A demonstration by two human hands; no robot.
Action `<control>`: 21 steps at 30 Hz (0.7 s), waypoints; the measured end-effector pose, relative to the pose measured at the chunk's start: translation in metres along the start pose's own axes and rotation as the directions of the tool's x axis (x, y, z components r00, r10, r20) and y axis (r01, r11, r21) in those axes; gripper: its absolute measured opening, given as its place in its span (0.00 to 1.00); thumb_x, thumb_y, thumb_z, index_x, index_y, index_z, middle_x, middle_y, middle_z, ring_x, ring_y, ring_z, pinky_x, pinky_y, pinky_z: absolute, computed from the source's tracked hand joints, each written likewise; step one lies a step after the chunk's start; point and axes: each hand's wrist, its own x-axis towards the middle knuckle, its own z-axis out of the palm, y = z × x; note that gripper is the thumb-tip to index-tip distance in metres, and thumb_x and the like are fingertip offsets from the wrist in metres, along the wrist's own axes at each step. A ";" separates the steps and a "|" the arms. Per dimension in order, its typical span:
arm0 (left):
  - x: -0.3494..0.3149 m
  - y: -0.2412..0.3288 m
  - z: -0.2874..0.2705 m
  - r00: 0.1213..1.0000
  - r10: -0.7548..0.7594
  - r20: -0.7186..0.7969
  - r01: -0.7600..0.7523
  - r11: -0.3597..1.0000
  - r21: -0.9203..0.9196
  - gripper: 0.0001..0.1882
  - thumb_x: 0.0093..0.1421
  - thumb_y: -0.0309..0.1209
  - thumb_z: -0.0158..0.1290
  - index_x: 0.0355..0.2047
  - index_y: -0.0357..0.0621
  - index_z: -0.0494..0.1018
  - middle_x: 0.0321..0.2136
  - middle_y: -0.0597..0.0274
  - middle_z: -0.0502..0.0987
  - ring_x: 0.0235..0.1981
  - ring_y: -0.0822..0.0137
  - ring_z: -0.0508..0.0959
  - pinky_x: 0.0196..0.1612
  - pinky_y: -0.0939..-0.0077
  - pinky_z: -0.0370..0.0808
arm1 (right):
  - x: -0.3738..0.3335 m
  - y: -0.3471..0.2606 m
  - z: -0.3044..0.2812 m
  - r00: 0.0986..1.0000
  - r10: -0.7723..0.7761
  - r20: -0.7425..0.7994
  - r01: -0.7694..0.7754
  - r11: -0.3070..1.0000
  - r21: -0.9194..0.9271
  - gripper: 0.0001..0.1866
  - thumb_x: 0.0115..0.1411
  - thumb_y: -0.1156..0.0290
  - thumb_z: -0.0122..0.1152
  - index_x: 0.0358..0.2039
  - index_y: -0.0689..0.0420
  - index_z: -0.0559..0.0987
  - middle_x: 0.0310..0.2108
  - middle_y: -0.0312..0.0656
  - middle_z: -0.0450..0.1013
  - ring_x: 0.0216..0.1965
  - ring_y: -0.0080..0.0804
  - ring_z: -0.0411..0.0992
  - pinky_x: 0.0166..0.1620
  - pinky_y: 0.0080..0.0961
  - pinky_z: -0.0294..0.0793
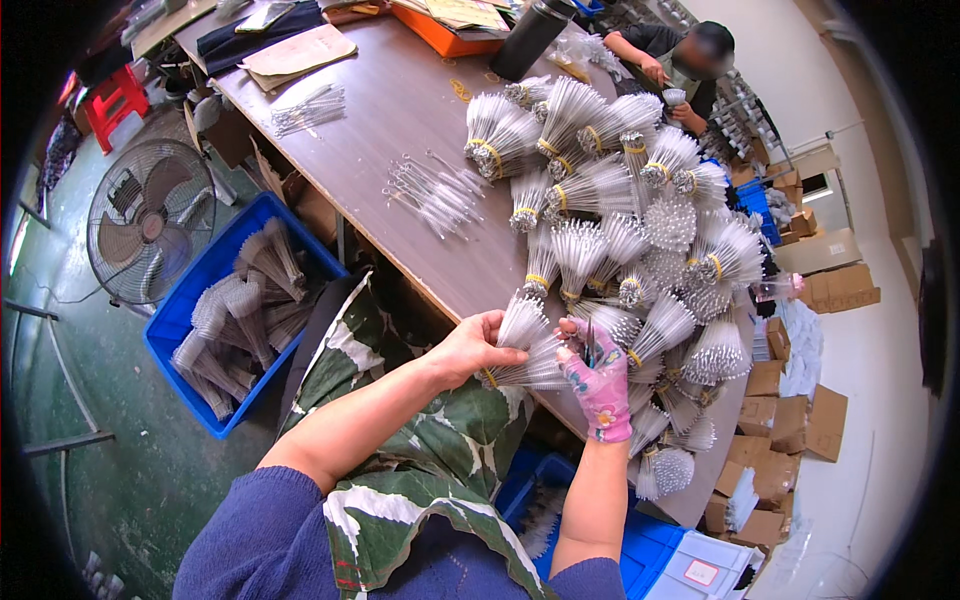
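Firstly, left grip (pixel 468 350): we had the bare thumb and fingers clamped on a brush bundle (pixel 522 322), the thumb lying along the lower side of its bristles.
Right grip (pixel 598 385): inside a patterned pink glove (pixel 607 408), our fingers curled beside a dark thin tool (pixel 590 338); we could not tell whether they were closed on it.
Bristle care: we judged a firm but light hold best, with the wire ends level and the white bristles uncrushed; any sharp edge was better pointed away from our bare fingertips.
Yellow band (pixel 488 377): it circled the narrow end of a second white fan (pixel 542 367), just below the left thumb; we could not tell whether both fans made one bundle.
Bundle's place: it lay between our two grips, spreading up and rightward from the left one, by the near edge of the surface (pixel 350 150).
Neighbours: banded bundles (pixel 585 245) crowded beyond the right grip, while loose brushes (pixel 437 195) lay apart, farther off.
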 end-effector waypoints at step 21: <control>0.020 0.012 -0.011 0.992 -0.006 0.125 -0.002 0.998 0.061 0.24 0.54 0.24 0.56 0.50 0.34 0.63 0.41 0.61 0.74 0.41 0.74 0.73 0.48 0.79 0.68 | 0.005 0.016 0.004 0.992 -0.051 -0.114 0.045 0.998 -0.053 0.11 0.50 0.81 0.61 0.36 0.61 0.75 0.31 0.34 0.73 0.29 0.18 0.69 0.34 0.15 0.70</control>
